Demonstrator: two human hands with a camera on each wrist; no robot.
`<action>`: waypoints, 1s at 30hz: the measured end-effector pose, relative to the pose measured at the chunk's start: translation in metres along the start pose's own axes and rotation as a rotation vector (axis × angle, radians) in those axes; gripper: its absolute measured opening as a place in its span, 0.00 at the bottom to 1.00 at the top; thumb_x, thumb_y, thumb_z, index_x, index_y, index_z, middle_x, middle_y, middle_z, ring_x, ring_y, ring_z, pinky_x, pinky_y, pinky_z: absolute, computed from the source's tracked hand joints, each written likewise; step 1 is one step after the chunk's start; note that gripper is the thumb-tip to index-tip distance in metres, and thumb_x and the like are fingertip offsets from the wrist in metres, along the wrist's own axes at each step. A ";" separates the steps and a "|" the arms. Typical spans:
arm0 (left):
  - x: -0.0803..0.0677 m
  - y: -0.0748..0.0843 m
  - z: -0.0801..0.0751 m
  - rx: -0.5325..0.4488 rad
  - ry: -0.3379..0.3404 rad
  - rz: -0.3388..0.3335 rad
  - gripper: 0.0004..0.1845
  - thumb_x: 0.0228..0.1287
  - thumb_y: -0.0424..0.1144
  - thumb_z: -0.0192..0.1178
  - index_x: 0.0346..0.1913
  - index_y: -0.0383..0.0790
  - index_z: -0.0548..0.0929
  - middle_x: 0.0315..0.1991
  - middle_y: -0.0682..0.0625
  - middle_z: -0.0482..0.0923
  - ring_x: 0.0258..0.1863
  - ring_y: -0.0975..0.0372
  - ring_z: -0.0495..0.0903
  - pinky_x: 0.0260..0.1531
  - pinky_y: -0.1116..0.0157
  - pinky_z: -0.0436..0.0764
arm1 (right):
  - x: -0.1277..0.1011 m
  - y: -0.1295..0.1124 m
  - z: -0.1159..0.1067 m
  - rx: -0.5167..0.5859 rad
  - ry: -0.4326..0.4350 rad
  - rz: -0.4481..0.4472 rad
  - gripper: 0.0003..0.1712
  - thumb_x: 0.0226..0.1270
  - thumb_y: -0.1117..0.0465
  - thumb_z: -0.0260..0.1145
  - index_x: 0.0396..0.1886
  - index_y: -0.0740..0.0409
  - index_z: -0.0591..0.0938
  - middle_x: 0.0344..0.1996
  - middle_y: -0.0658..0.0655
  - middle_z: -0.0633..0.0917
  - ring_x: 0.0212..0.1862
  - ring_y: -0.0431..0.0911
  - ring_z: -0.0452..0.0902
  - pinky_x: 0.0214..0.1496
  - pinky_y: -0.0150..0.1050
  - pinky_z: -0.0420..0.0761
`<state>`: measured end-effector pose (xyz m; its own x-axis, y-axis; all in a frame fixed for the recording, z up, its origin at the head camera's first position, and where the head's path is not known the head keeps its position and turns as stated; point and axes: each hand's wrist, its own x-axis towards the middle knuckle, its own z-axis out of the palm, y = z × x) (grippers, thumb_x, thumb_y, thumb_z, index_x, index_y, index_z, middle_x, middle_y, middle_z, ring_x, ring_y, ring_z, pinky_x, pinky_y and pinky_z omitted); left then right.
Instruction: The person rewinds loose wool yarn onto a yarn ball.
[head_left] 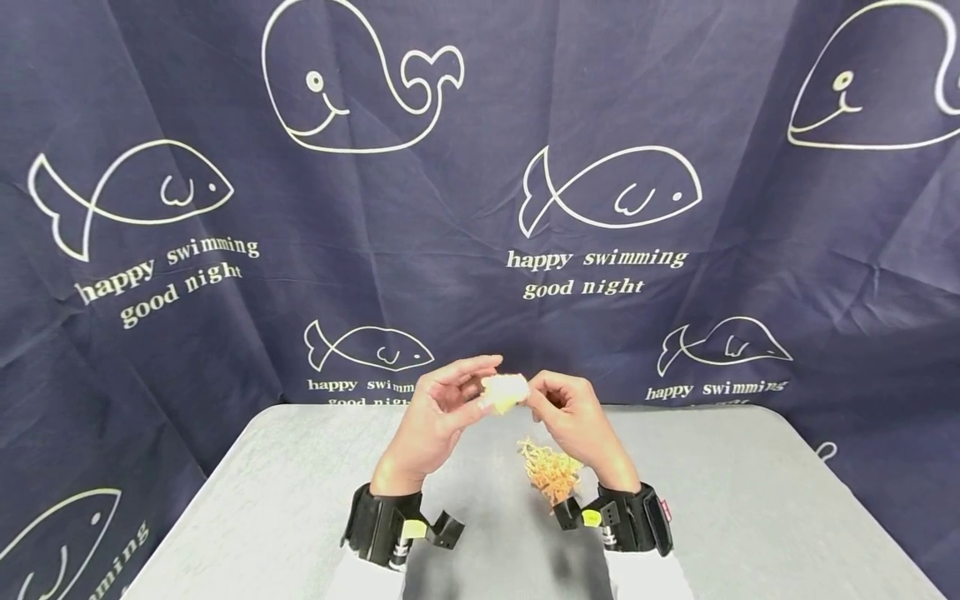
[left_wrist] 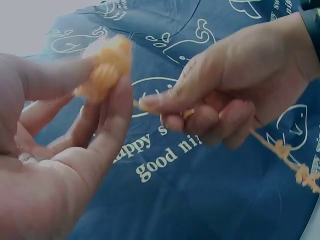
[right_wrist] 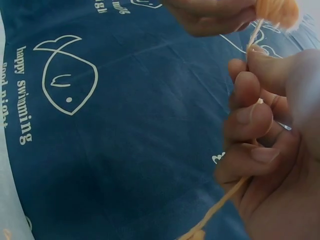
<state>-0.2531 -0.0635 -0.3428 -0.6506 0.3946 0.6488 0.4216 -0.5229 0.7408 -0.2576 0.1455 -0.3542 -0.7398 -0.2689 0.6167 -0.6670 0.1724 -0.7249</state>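
A small wound ball of yellow-orange yarn is pinched between the thumb and fingers of my left hand. In the left wrist view its wraps of yarn show clearly. Close by on the right, my right hand pinches the strand that comes off the ball, its other fingers curled round it. The strand leaves the bottom of that hand in the right wrist view. Below the right hand lies a loose, crinkled heap of yarn, yellow to orange, partly hidden by the right wrist mount.
Both hands are above a light grey table. Behind it hangs a dark blue cloth with white whale and fish drawings and lettering. Black camera straps sit on both wrists. A knotty length of yarn trails in the left wrist view.
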 end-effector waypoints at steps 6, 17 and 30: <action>0.001 0.006 0.004 -0.117 0.133 -0.103 0.21 0.68 0.20 0.52 0.50 0.44 0.88 0.51 0.48 0.84 0.49 0.60 0.82 0.51 0.67 0.83 | 0.001 0.001 0.003 -0.036 -0.024 0.003 0.12 0.72 0.67 0.65 0.25 0.54 0.81 0.16 0.51 0.75 0.17 0.38 0.64 0.18 0.33 0.65; 0.004 0.005 0.007 -0.074 0.401 -0.129 0.17 0.64 0.18 0.57 0.42 0.43 0.87 0.43 0.48 0.86 0.41 0.61 0.85 0.46 0.67 0.86 | 0.001 0.003 0.005 -0.066 -0.060 0.034 0.11 0.72 0.64 0.66 0.27 0.53 0.83 0.17 0.48 0.76 0.18 0.38 0.65 0.18 0.32 0.65; 0.010 -0.010 0.008 0.247 0.753 0.052 0.08 0.55 0.17 0.67 0.39 0.19 0.83 0.30 0.45 0.85 0.30 0.65 0.85 0.34 0.71 0.86 | 0.000 -0.005 0.009 -0.154 -0.159 0.050 0.14 0.69 0.63 0.69 0.23 0.45 0.82 0.16 0.42 0.76 0.19 0.35 0.68 0.20 0.30 0.69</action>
<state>-0.2584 -0.0483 -0.3419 -0.8413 -0.2887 0.4570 0.5337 -0.3093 0.7870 -0.2535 0.1359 -0.3528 -0.7571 -0.4004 0.5162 -0.6445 0.3287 -0.6903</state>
